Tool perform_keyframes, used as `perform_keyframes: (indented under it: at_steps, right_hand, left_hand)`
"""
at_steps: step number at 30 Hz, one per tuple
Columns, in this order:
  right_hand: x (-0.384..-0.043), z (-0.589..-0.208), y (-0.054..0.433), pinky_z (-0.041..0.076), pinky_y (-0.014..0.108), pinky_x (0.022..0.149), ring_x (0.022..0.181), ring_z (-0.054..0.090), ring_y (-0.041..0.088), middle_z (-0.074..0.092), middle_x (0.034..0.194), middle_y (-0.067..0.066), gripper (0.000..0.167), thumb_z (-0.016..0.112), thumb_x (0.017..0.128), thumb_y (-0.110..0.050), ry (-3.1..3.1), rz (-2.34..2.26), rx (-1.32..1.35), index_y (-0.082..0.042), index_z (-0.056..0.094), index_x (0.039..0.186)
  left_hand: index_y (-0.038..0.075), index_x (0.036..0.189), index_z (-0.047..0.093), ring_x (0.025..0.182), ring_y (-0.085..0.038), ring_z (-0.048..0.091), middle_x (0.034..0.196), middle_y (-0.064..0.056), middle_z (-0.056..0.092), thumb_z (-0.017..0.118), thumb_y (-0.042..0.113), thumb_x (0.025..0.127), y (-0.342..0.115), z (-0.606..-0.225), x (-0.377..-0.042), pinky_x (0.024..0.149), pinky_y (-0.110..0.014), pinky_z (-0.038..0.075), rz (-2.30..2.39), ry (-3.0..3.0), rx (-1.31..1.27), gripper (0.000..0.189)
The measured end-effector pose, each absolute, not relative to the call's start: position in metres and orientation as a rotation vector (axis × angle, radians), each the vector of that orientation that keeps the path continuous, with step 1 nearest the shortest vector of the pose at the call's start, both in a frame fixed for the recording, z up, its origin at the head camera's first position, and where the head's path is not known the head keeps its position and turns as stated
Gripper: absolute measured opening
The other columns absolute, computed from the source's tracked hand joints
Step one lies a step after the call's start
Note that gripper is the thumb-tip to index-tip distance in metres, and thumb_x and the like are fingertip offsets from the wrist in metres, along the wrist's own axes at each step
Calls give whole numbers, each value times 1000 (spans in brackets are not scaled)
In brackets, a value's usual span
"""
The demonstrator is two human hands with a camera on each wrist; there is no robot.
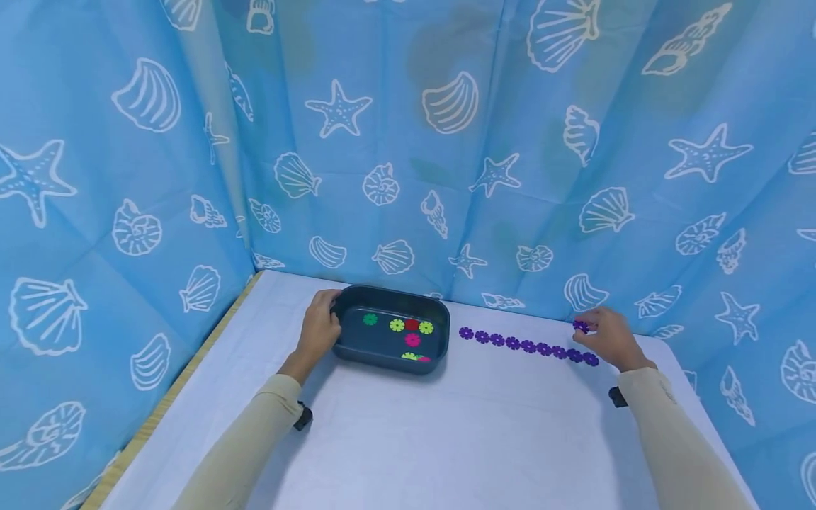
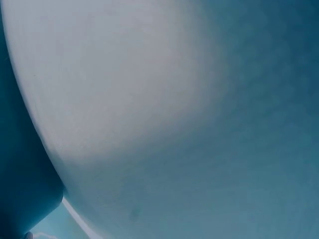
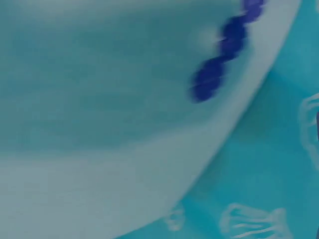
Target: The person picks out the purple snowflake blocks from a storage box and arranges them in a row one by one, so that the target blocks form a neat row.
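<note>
In the head view my left hand (image 1: 321, 324) grips the left rim of a dark tray (image 1: 382, 363). Inside the tray lie several flower-shaped discs, among them a green disc (image 1: 370, 319), a red disc (image 1: 411, 324) and a pink disc (image 1: 413, 340). My right hand (image 1: 610, 338) pinches a purple flower-shaped disc (image 1: 580, 326) just above the right end of a row of purple discs (image 1: 513, 343). The left wrist view shows the tray's dark side (image 2: 25, 164) but no fingers. A blurred part of the purple row (image 3: 208, 79) appears in the right wrist view, without the hand.
A white-covered table (image 1: 484, 439) carries everything, its wooden edge (image 1: 172, 389) bare along the left. A blue curtain (image 1: 395, 142) with white shell and starfish prints hangs close behind the tray and the row, and along the left side.
</note>
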State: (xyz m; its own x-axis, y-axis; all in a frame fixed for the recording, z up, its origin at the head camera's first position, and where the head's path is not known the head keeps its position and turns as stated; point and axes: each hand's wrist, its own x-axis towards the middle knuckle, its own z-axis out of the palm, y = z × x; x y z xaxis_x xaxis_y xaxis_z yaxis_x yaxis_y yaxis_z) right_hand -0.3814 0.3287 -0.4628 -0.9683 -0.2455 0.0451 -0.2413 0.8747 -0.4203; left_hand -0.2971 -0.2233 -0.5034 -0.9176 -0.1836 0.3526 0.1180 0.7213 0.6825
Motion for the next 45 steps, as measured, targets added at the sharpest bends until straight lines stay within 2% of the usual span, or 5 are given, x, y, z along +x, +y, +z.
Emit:
perform_keyframes:
  at_steps: [6, 18, 37, 45]
  right_hand:
    - [-375, -483, 357, 52, 65, 87, 109, 52, 51, 51, 124, 30, 47, 69, 90, -24, 3025, -670, -259, 5, 60, 126]
    - [-364, -513, 382, 53, 61, 88, 107, 56, 52, 60, 118, 31, 42, 70, 88, -18, 3050, -635, -235, 6, 63, 121]
    - [-356, -522, 387, 48, 65, 91, 108, 54, 53, 60, 117, 31, 36, 71, 87, -8, 3057, -582, -249, 9, 63, 118]
    - [-355, -522, 388, 44, 67, 95, 114, 50, 55, 58, 122, 31, 37, 70, 88, -9, 3062, -555, -240, 7, 63, 120]
  left_hand:
    - [-3, 134, 50, 127, -30, 50, 133, -18, 48, 50, -14, 88, -227, -505, -297, 108, -36, 45, -1037, -2527, 60, 46]
    - [-3, 134, 49, 128, -29, 48, 133, -17, 48, 50, -13, 89, -231, -504, -295, 110, -35, 43, -1028, -2539, 70, 46]
    - [-5, 132, 50, 127, -30, 49, 132, -19, 48, 49, -15, 89, -229, -503, -294, 108, -34, 44, -1031, -2529, 36, 45]
    - [-4, 133, 49, 128, -30, 49, 133, -18, 48, 50, -14, 89, -229, -502, -295, 109, -35, 44, -1032, -2538, 38, 45]
